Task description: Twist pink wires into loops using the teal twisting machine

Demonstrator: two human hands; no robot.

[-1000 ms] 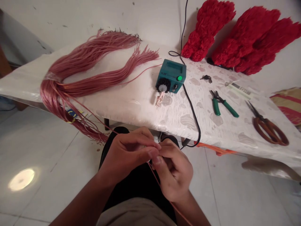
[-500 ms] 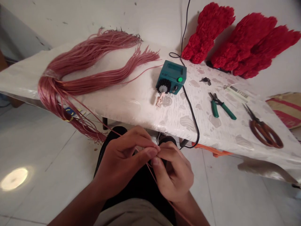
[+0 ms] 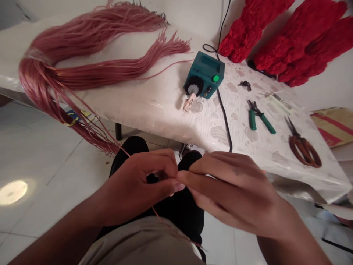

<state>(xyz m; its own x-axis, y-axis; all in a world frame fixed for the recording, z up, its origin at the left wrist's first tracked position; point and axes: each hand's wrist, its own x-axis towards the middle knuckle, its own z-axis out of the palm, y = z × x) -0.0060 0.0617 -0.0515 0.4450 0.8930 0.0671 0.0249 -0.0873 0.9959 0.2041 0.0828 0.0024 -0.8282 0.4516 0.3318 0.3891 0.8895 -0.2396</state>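
A thin pink cord [image 3: 123, 150] comes down from the big bundle on the table into my left hand [image 3: 146, 184], whose thumb and forefinger pinch it. Its tail hangs out below that hand, over my lap. My right hand [image 3: 234, 191] meets the left fingertips in a closed pinch, back of the hand upward, at the same spot on the cord. The fingers cover the pinched part. The bundle of pink cords [image 3: 104, 73] lies folded on the table, its lower ends drooping over the front edge.
On the covered table [image 3: 154, 110] stand a green motor box [image 3: 205, 71] with a clip-like piece on its shaft, green-handled pliers [image 3: 259, 117], scissors [image 3: 305, 147] and a small black object [image 3: 245, 85]. Red flower bunches [image 3: 300, 40] lean against the wall. A black cable [image 3: 224, 121] crosses the table.
My right hand has turned over, back upward, and its wrist has swung out to the right. The fingertips of both hands stay together. The view has tilted lower.
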